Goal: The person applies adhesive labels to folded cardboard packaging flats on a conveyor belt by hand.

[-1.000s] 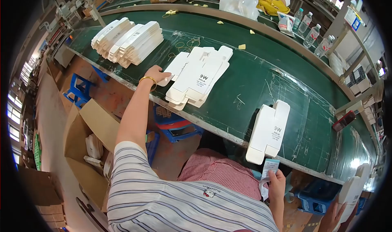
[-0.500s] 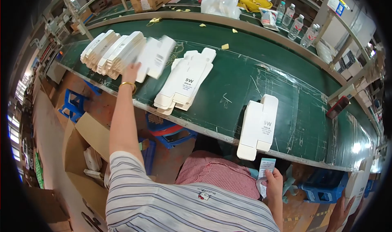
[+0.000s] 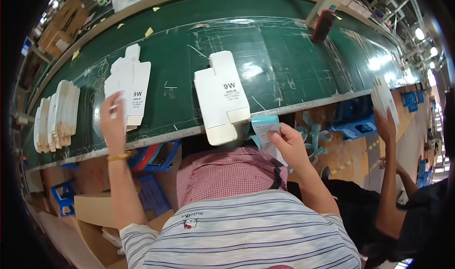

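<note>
My left hand (image 3: 113, 117) is over the left edge of a stack of flat white cartons (image 3: 133, 79) marked 9W; its fingers are blurred, with something white beside them. In my right hand (image 3: 289, 145) is a strip of printed labels (image 3: 266, 127) with a teal end, pinched between thumb and fingers and hanging down. Left of that hand, another flat white 9W carton (image 3: 219, 96) lies on the green table, its lower flap over the front edge. A row of folded cartons (image 3: 59, 115) stands at the far left.
A co-worker's hand (image 3: 385, 127) holds white cartons (image 3: 383, 98) at the right. Blue stools (image 3: 353, 127) stand beyond the front edge of the green table (image 3: 175, 84). An open cardboard box (image 3: 92, 209) is at lower left. A red-black object (image 3: 323, 26) sits near the back rail.
The view has swung right. My left hand has moved from the row of folded cartons to the flat stack. My right hand still holds the label strip, now nearer the carton's flap.
</note>
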Demonstrator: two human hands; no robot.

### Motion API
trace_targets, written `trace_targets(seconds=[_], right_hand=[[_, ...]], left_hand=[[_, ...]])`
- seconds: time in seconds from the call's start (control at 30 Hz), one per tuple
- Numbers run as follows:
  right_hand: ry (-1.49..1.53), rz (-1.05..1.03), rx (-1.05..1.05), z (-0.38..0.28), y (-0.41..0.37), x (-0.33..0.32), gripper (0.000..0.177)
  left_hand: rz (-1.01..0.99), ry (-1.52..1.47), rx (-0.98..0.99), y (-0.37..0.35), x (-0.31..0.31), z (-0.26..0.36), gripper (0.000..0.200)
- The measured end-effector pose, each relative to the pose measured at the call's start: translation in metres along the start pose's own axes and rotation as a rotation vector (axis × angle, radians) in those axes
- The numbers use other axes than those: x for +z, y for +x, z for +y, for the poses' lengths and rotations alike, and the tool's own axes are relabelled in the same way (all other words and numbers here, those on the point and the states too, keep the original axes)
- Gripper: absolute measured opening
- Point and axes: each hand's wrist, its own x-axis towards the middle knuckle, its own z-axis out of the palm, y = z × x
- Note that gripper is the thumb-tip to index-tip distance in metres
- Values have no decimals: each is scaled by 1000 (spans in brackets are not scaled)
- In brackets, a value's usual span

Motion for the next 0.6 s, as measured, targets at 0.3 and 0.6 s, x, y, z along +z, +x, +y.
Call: trace_targets(seconds=[0.3,0.6], right_hand=[[-183,43,-98,-37,-2,-35,27],[-81,85,-323,-40,2,-32,32]], left_hand=[[-778,-798,366,-54,109,226,43],[-817,-790,185,-68,113,232,31]])
